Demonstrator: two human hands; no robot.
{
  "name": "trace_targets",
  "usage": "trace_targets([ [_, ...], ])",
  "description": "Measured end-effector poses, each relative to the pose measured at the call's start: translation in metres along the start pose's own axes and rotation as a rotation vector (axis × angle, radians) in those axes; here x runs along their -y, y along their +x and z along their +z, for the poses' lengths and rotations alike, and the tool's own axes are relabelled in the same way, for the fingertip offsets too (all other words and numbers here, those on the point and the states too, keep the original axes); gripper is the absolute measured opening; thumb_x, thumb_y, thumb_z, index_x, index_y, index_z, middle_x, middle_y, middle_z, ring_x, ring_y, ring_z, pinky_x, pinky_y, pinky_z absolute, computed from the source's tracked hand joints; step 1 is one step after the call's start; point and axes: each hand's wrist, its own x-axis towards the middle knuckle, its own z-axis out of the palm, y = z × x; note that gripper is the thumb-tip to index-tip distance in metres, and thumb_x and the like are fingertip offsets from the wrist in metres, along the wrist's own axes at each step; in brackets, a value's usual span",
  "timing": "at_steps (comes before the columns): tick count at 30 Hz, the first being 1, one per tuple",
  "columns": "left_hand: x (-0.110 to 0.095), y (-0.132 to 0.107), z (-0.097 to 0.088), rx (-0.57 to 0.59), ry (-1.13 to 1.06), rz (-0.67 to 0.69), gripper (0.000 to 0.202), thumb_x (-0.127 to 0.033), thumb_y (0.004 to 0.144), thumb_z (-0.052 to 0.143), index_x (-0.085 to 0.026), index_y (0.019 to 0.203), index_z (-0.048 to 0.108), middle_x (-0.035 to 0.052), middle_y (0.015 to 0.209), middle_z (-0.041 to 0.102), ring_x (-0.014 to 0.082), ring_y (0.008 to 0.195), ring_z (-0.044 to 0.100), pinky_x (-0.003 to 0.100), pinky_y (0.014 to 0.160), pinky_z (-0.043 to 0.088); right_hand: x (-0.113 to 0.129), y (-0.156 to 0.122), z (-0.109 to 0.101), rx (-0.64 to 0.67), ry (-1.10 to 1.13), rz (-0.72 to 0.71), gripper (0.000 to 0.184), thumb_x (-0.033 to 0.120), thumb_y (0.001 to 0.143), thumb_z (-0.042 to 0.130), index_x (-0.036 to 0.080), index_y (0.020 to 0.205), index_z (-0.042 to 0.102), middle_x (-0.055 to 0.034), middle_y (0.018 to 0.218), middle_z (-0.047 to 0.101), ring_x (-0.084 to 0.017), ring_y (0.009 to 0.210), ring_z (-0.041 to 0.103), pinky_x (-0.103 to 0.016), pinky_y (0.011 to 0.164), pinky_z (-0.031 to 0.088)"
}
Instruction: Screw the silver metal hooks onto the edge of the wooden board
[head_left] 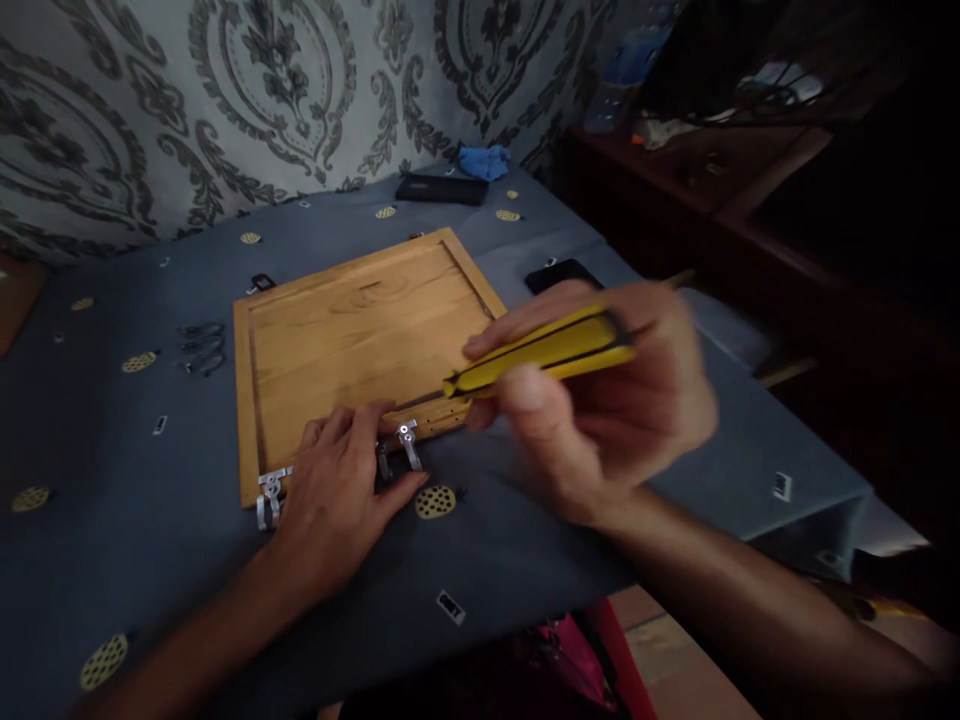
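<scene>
A wooden framed board (pixel 352 330) lies on the patterned tablecloth. Along its near rail are small silver metal hooks: one at the left corner (pixel 271 487) and one by my left thumb (pixel 407 440); another beside it is partly covered. My left hand (pixel 337 480) is closed over this rail, fingers on top and thumb at the outer side. In my right hand (pixel 600 400) is a yellow and black screwdriver (pixel 540 352), gripped between thumb and fingers. Its shaft slants left over the rail, near the hook; whether the tip touches anything is hidden.
Several loose hooks (pixel 201 348) lie left of the board. Beyond it are a black case (pixel 442 189), a blue cloth (pixel 484 162) and dark clips (pixel 262 283) at the far rail. A black phone-like object (pixel 564 274) sits behind my right hand. The table's right edge borders dark furniture.
</scene>
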Motion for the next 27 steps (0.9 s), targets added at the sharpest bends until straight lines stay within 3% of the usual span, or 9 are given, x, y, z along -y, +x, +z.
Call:
trace_targets([
  [2, -0.001, 0.000, -0.001, 0.004, -0.013, -0.002, 0.049, -0.029, 0.081, 0.076, -0.021, 0.120, 0.047, 0.0053, 0.103, 0.071, 0.0307, 0.101, 0.065, 0.047, 0.088, 0.047, 0.001, 0.002, -0.002, -0.056, -0.008, 0.077, 0.022, 0.046, 0.093, 0.060, 0.028, 0.089, 0.048, -0.0014, 0.084, 0.063, -0.014, 0.059, 0.059, -0.030, 0.051, 0.052],
  [5, -0.001, 0.000, 0.000, -0.003, -0.001, -0.001, 0.050, -0.028, 0.081, 0.077, -0.022, 0.120, 0.046, 0.0046, 0.102, 0.071, 0.0300, 0.101, 0.065, 0.046, 0.088, 0.047, -0.003, 0.001, -0.002, 0.050, 0.024, 0.143, 0.026, 0.047, 0.091, 0.063, 0.027, 0.084, 0.047, 0.0005, 0.078, 0.060, -0.013, 0.053, 0.055, -0.030, 0.049, 0.049],
  [12, 0.000, 0.000, 0.001, -0.001, 0.002, 0.012, 0.050, -0.028, 0.081, 0.076, -0.022, 0.120, 0.046, 0.0055, 0.103, 0.071, 0.0307, 0.100, 0.065, 0.047, 0.086, 0.048, -0.010, -0.006, 0.001, 0.174, 0.034, 0.170, 0.017, 0.024, 0.090, 0.065, 0.023, 0.084, 0.050, 0.0029, 0.074, 0.056, -0.012, 0.058, 0.054, -0.030, 0.053, 0.047],
  [22, -0.001, 0.000, -0.001, 0.000, 0.022, 0.033, 0.047, -0.028, 0.082, 0.075, -0.021, 0.118, 0.045, 0.0059, 0.102, 0.069, 0.0309, 0.099, 0.065, 0.047, 0.084, 0.047, -0.017, -0.009, 0.004, 0.236, -0.013, 0.141, 0.018, 0.027, 0.089, 0.068, 0.022, 0.083, 0.052, 0.0035, 0.072, 0.055, -0.010, 0.057, 0.052, -0.026, 0.052, 0.046],
  [27, 0.002, 0.000, 0.002, -0.013, 0.035, 0.057, 0.049, -0.030, 0.083, 0.075, -0.021, 0.120, 0.045, 0.0064, 0.102, 0.069, 0.0311, 0.098, 0.064, 0.048, 0.084, 0.047, -0.018, -0.006, 0.003, 0.278, 0.020, 0.037, 0.018, 0.024, 0.088, 0.071, 0.019, 0.084, 0.054, 0.0037, 0.072, 0.056, -0.010, 0.065, 0.056, -0.025, 0.059, 0.046],
])
